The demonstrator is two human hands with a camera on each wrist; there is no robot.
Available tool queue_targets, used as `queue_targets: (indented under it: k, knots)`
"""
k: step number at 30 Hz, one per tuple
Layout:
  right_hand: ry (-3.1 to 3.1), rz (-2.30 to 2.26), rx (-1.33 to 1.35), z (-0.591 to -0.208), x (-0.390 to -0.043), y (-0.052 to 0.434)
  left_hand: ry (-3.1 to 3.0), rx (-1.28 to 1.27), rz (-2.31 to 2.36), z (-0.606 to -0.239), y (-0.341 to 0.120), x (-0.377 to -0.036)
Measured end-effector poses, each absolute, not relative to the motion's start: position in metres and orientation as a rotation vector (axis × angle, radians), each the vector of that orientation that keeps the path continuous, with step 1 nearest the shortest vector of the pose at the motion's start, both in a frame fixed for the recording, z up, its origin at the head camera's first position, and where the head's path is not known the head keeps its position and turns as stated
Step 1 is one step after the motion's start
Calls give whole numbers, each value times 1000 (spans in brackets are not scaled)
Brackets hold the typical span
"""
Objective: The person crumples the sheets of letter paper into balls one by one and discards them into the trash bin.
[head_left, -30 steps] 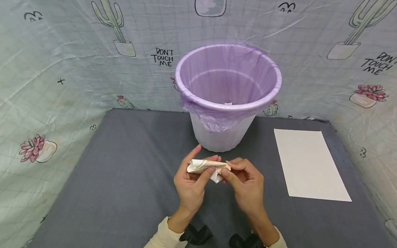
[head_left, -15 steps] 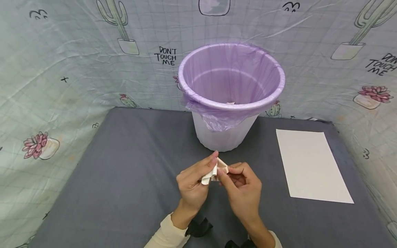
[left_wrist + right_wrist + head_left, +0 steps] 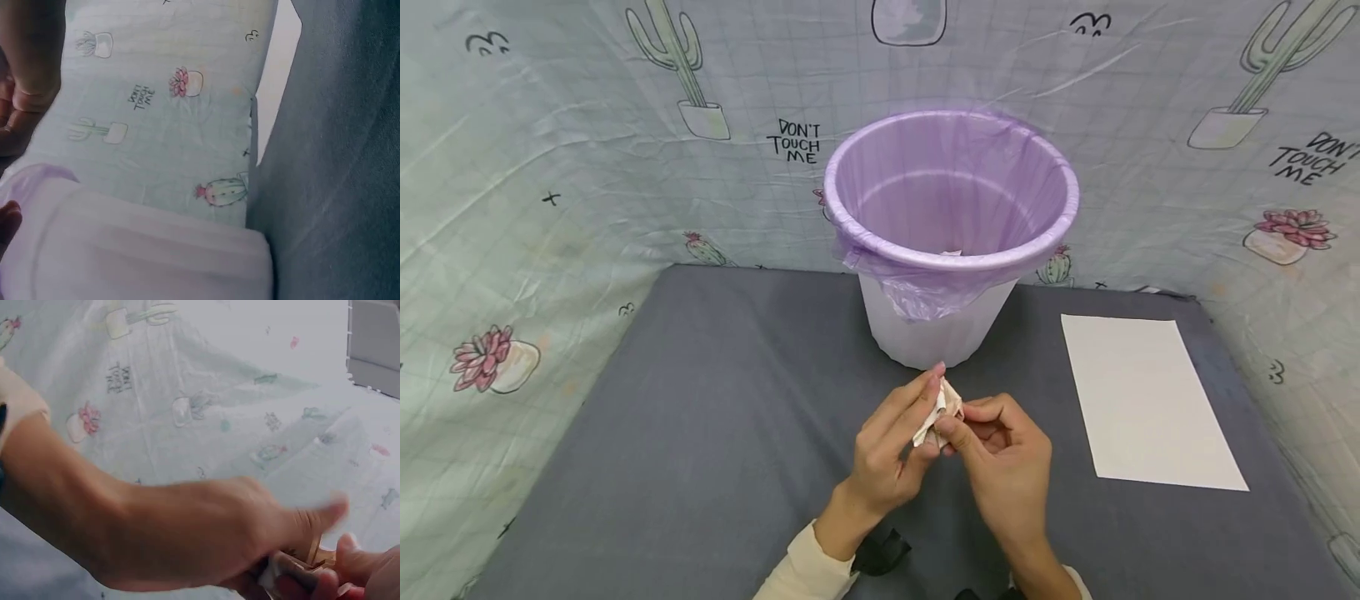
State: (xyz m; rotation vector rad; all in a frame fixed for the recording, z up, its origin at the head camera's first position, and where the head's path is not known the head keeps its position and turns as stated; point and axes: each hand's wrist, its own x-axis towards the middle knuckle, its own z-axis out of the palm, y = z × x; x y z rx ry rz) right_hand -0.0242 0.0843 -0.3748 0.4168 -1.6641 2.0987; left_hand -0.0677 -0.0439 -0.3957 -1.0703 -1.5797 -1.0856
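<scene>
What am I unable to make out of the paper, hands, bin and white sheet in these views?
- Head: much of the crumpled paper, covered by the left hand and right hand.
- Head: the floor of the bin and most of a pale scrap, behind the front rim.
- Left wrist: part of the white sheet, cut by the top edge.
- Right wrist: a raised fingertip, blurred.

Held paper was partly hidden by left hand and right hand, pale scrap in bin was too small to identify, left sleeve was cropped below
</scene>
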Motion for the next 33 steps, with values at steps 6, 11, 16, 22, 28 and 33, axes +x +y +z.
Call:
queue_targets:
  k: [6, 11, 16, 22, 28, 33]
  knots:
    - [-1842, 2115, 226, -371, -27, 92, -1624, -1160, -1041, -394, -44, -67]
    - [-1802, 2157, 275, -374, -33, 97, -1693, -1133, -1399, -391, -48, -61]
    - [-1730, 2077, 449, -378, -38, 102, -1812, -917, -1831, -388, -54, -52]
    - [-1696, 1992, 558, -385, -40, 99, -1949, -815, -2021, -382, -62, -45]
    - [-1725, 1851, 577, -386, -40, 93, -1953, -819, -1887, -382, -65, -47]
    - [-1718, 1753, 681, -373, -38, 85, -1822, -873, -1722, -387, -67, -51]
